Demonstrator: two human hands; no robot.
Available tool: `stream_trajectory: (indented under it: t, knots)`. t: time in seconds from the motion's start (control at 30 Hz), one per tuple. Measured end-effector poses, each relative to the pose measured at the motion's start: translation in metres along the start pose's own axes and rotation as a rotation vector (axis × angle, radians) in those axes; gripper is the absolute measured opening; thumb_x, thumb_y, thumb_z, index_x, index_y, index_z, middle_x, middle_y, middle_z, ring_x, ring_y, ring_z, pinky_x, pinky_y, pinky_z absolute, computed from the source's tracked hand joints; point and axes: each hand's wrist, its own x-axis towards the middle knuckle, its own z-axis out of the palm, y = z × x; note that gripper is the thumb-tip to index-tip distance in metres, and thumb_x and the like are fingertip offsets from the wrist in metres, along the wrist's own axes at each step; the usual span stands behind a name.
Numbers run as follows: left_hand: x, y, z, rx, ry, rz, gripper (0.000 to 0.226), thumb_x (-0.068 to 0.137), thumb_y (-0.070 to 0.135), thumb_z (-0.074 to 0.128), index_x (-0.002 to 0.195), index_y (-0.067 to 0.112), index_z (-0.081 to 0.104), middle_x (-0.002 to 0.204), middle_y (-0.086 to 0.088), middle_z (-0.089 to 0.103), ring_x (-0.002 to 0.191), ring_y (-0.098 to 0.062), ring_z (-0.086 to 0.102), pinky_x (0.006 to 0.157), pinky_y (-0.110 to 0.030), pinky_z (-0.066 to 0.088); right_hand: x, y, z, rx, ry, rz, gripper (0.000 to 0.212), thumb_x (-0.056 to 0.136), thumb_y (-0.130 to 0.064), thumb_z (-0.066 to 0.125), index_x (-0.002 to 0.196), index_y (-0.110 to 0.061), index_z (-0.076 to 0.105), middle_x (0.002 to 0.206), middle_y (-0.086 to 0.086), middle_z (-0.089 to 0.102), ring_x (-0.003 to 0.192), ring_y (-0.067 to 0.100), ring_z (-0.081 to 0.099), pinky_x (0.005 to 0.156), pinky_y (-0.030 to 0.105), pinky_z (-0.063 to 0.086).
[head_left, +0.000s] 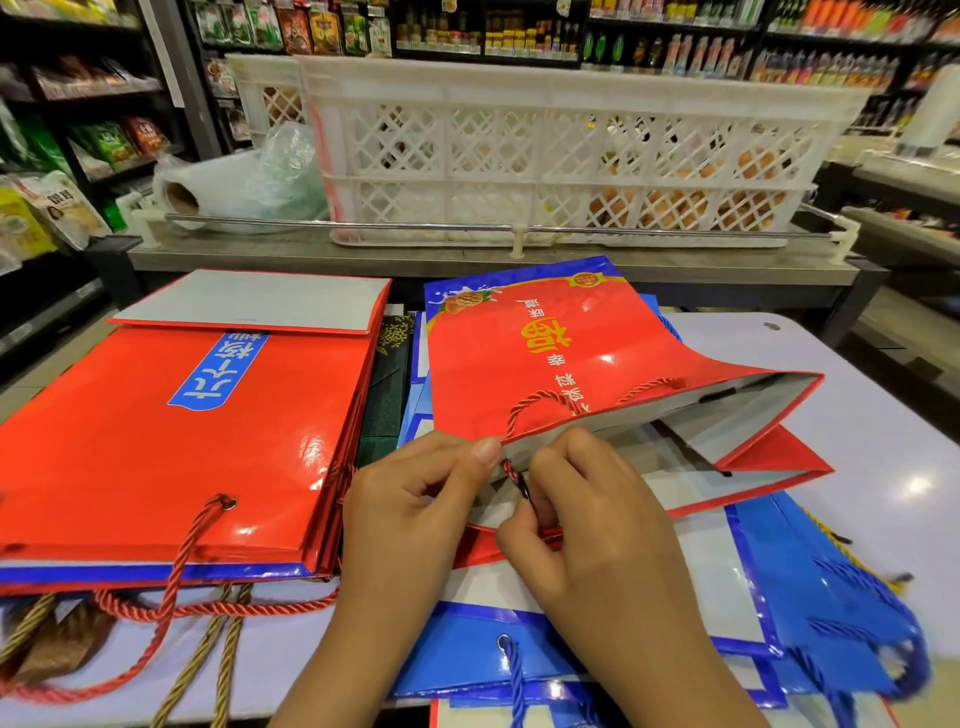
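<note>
While the red paper bag (561, 353) lies on its side on top of some blue bags (831, 587) on the white bench (872, 395), with its mouth open toward the person, both hands are busy at the near corner of that mouth. The left hand (415, 499) has a narrow grip: its thumb and fingers pinch the rim of the bag and hold it steady. The right hand (587, 519) has a narrow grip too. It pinches the end of a thin red and dark cord (517, 475) just below the rim, right beside the left thumb. I think the job is putting the carry ropes on this bag. One part looks done: a red rope handle (545, 400) already makes a loop on the top side of the bag. The part in hand looks like the second rope, on the lower side. It seems only begun, for I can see just a short bit of cord and no loop there. I cannot tell if the cord has gone through a hole yet, because the fingers hide that spot. What is left, I guess, is to pull the cord through, tie it, and do its other end. To the left sits a pile of red bags (171, 441) with ropes on, so those look finished. Behind the bench stands a white crate (571, 156) with eggs (753, 166).
</note>
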Motion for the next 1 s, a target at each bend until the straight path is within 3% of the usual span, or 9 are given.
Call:
stream_trajectory:
  t: [0.23, 0.33, 0.43, 0.57, 0.63, 0.73, 0.87, 0.93, 1.0]
  knots:
    - [0.001, 0.006, -0.002, -0.084, 0.051, -0.095, 0.017, 0.077, 0.042, 0.067, 0.074, 0.026, 0.074, 0.071, 0.005, 0.069, 0.067, -0.009, 0.063, 0.065, -0.022, 0.05, 0.0, -0.003, -0.008, 0.138, -0.052, 0.059, 0.03, 0.084, -0.047, 0.054, 0.069, -0.022, 0.047, 0.071, -0.01, 0.047, 0.069, 0.011, 0.048, 0.061, 0.028, 0.041]
    - [0.001, 0.01, -0.001, -0.147, 0.082, -0.157, 0.015, 0.07, 0.036, 0.079, 0.072, 0.022, 0.074, 0.069, 0.003, 0.071, 0.066, -0.008, 0.065, 0.065, -0.018, 0.05, 0.002, -0.008, -0.021, 0.322, 0.09, 0.142, 0.026, 0.085, -0.04, 0.053, 0.068, -0.021, 0.052, 0.065, -0.011, 0.052, 0.066, 0.007, 0.053, 0.059, 0.017, 0.043]
    - [0.001, 0.013, -0.002, -0.128, 0.058, -0.139, 0.014, 0.072, 0.036, 0.077, 0.07, 0.023, 0.073, 0.068, 0.004, 0.07, 0.065, -0.008, 0.063, 0.065, -0.018, 0.049, 0.019, -0.007, -0.045, 0.201, 0.267, 0.065, 0.016, 0.089, -0.025, 0.051, 0.074, -0.021, 0.051, 0.069, -0.009, 0.053, 0.072, 0.002, 0.051, 0.063, 0.008, 0.036]
    - [0.001, 0.011, -0.003, -0.079, 0.023, -0.067, 0.014, 0.072, 0.041, 0.069, 0.069, 0.028, 0.072, 0.069, 0.007, 0.068, 0.067, -0.008, 0.062, 0.065, -0.017, 0.047, 0.06, 0.002, -0.057, 0.138, -0.13, 0.076, 0.015, 0.091, -0.03, 0.055, 0.082, -0.021, 0.062, 0.079, -0.012, 0.059, 0.079, 0.002, 0.053, 0.071, 0.017, 0.04]
    - [0.002, 0.011, -0.003, -0.077, 0.02, -0.055, 0.015, 0.072, 0.041, 0.068, 0.068, 0.027, 0.072, 0.068, 0.009, 0.068, 0.068, -0.007, 0.062, 0.066, -0.016, 0.047, 0.074, 0.008, -0.046, 0.152, -0.454, 0.185, 0.025, 0.09, -0.037, 0.059, 0.072, -0.019, 0.062, 0.065, -0.009, 0.054, 0.064, 0.005, 0.049, 0.062, 0.026, 0.039]
    - [0.002, 0.009, -0.003, -0.062, 0.008, -0.052, 0.016, 0.072, 0.041, 0.068, 0.069, 0.026, 0.073, 0.069, 0.01, 0.068, 0.07, -0.008, 0.063, 0.066, -0.019, 0.047, 0.082, 0.013, -0.029, 0.141, -0.722, 0.283, 0.045, 0.088, -0.04, 0.061, 0.054, -0.012, 0.052, 0.052, 0.0, 0.036, 0.051, 0.013, 0.034, 0.054, 0.032, 0.03]
    - [0.002, 0.006, -0.004, -0.042, 0.008, -0.064, 0.019, 0.07, 0.044, 0.069, 0.071, 0.026, 0.074, 0.071, 0.009, 0.07, 0.073, -0.012, 0.064, 0.068, -0.025, 0.049, 0.08, 0.017, -0.023, 0.367, -0.789, 0.328, 0.016, 0.088, -0.023, 0.063, 0.08, -0.016, 0.075, 0.068, -0.004, 0.067, 0.065, -0.001, 0.055, 0.065, 0.024, 0.045]
    - [0.001, 0.007, -0.004, -0.02, 0.003, -0.062, 0.019, 0.07, 0.045, 0.069, 0.071, 0.027, 0.074, 0.071, 0.01, 0.07, 0.073, -0.012, 0.065, 0.068, -0.027, 0.05, 0.077, 0.02, -0.022, 0.416, -0.776, 0.368, 0.015, 0.088, -0.022, 0.064, 0.084, -0.012, 0.074, 0.083, 0.005, 0.072, 0.075, 0.008, 0.059, 0.075, 0.03, 0.049]
    - [0.001, 0.008, -0.003, -0.01, -0.001, -0.065, 0.019, 0.069, 0.046, 0.069, 0.07, 0.028, 0.074, 0.071, 0.011, 0.07, 0.072, -0.011, 0.065, 0.068, -0.029, 0.05, 0.073, 0.024, -0.022, 0.429, -0.75, 0.422, 0.019, 0.089, -0.027, 0.064, 0.083, -0.01, 0.072, 0.079, 0.004, 0.069, 0.072, 0.01, 0.059, 0.07, 0.023, 0.048]
